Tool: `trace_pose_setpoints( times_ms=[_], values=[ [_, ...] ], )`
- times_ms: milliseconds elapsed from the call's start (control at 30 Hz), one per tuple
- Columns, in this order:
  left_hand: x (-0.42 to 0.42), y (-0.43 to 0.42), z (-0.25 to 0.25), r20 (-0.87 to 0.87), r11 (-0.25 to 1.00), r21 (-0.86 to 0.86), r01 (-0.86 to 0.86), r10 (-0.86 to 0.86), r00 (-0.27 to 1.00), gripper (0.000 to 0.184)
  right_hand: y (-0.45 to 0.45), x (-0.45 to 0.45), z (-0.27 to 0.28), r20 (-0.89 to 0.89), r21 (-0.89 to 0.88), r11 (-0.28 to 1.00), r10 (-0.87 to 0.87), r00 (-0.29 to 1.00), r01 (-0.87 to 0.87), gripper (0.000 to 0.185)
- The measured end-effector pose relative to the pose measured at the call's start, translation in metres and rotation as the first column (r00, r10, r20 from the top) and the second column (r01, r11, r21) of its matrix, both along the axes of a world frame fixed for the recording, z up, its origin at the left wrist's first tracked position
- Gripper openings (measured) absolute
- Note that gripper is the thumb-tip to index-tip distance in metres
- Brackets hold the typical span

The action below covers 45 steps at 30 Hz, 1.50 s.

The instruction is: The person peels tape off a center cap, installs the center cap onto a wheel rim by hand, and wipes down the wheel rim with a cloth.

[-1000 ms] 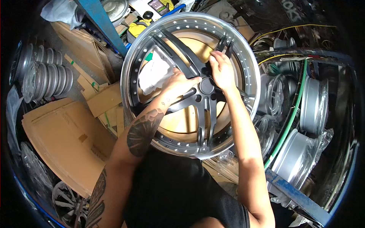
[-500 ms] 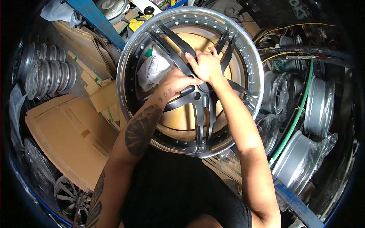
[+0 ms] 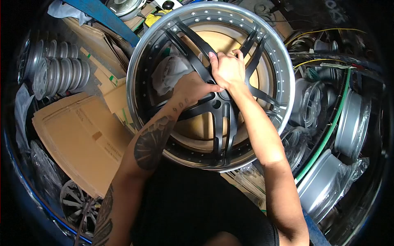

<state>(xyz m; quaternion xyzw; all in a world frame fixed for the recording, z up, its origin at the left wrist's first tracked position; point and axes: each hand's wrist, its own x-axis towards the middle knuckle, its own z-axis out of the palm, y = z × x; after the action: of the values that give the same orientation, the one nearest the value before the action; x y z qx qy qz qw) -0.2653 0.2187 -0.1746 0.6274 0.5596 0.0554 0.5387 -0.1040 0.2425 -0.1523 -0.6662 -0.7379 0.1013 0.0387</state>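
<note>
A large black multi-spoke car wheel [image 3: 217,137] with a polished outer lip lies in front of me in the head view. Small bolts line its edge. My left hand [image 3: 195,87] grips the spokes left of the hub, fingers curled down out of sight and thumb reaching toward the centre. Just beyond the hub, my right hand [image 3: 228,69] is closed over a spoke, its thumb along the left side. Through the spoke gaps appear a whitish crumpled cloth or plastic [image 3: 170,71] and a tan surface [image 3: 201,125] below.
Flattened cardboard [image 3: 84,139] lies at left, with stacked silver wheels [image 3: 61,78] behind it. At right, plastic-wrapped silver wheels [image 3: 326,180] stand beside a green hose [image 3: 328,135]. A blue metal beam [image 3: 104,20] crosses at upper left.
The wheel looks slightly larger and sits a little further right in view. Both hands keep their places on it near the hub. The surroundings have shifted slightly right.
</note>
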Motion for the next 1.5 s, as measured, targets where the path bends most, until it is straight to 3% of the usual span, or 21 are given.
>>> trace_pose_setpoints(
  times_ms=[200, 333, 433, 467, 600, 733, 1000, 1133, 1200, 1300, 1333, 1500],
  values=[
    [0.001, -0.002, -0.009, -0.079, 0.998, 0.051, 0.025, -0.021, 0.997, 0.085, -0.003, 0.001, -0.003, -0.017, 0.086, 0.996, -0.001, 1.000, 0.002, 0.054],
    [0.000, -0.004, -0.004, 0.078, 0.998, 0.054, -0.017, 0.012, 0.997, 0.093, -0.005, 0.015, -0.013, -0.157, 0.097, 0.995, 0.049, 0.986, -0.034, 0.046],
    [0.000, -0.004, -0.032, 0.184, 0.992, 0.123, -0.014, -0.008, 0.983, 0.098, -0.012, 0.029, -0.012, -0.215, 0.176, 0.974, 0.181, 0.960, -0.144, 0.041],
    [0.000, -0.005, -0.038, 0.182, 0.990, 0.138, -0.011, -0.015, 0.983, 0.099, -0.014, 0.032, -0.011, -0.179, 0.097, 0.982, 0.180, 0.967, -0.164, 0.040],
    [-0.002, -0.005, -0.033, 0.057, 0.997, 0.079, 0.024, -0.028, 0.998, 0.104, -0.019, 0.024, -0.010, -0.172, 0.251, 0.960, 0.167, 0.971, -0.121, 0.041],
    [-0.002, -0.002, -0.001, 0.027, 0.999, 0.032, 0.040, -0.041, 0.999, 0.107, -0.021, 0.022, -0.004, -0.121, 0.234, 0.966, 0.144, 0.982, -0.113, 0.036],
    [0.005, -0.006, -0.005, -0.141, 0.999, 0.029, 0.035, -0.031, 0.990, 0.100, -0.027, 0.025, -0.009, -0.183, 0.352, 0.935, 0.111, 0.977, -0.040, 0.024],
    [0.003, -0.004, 0.007, -0.060, 0.999, 0.018, 0.041, -0.040, 0.997, 0.092, -0.024, 0.025, -0.010, -0.148, 0.325, 0.942, 0.137, 0.979, -0.082, 0.027],
    [0.002, -0.006, 0.018, -0.115, 1.000, 0.013, 0.009, -0.007, 0.993, 0.089, -0.021, 0.021, -0.007, -0.121, 0.336, 0.935, 0.165, 0.979, -0.116, 0.028],
    [0.003, -0.004, 0.031, -0.189, 0.999, -0.027, 0.028, -0.033, 0.981, 0.091, -0.012, 0.016, 0.002, -0.020, 0.118, 0.986, 0.122, 0.992, -0.119, 0.033],
    [0.003, -0.005, 0.027, -0.197, 0.999, -0.016, 0.027, -0.030, 0.980, 0.093, -0.007, 0.011, 0.004, -0.036, 0.133, 0.987, 0.094, 0.995, -0.088, 0.043],
    [0.005, -0.001, 0.030, -0.259, 0.988, -0.138, 0.066, -0.101, 0.961, 0.098, -0.001, 0.001, -0.012, 0.005, 0.243, 0.969, 0.051, 0.999, -0.051, 0.049]
  ],
)
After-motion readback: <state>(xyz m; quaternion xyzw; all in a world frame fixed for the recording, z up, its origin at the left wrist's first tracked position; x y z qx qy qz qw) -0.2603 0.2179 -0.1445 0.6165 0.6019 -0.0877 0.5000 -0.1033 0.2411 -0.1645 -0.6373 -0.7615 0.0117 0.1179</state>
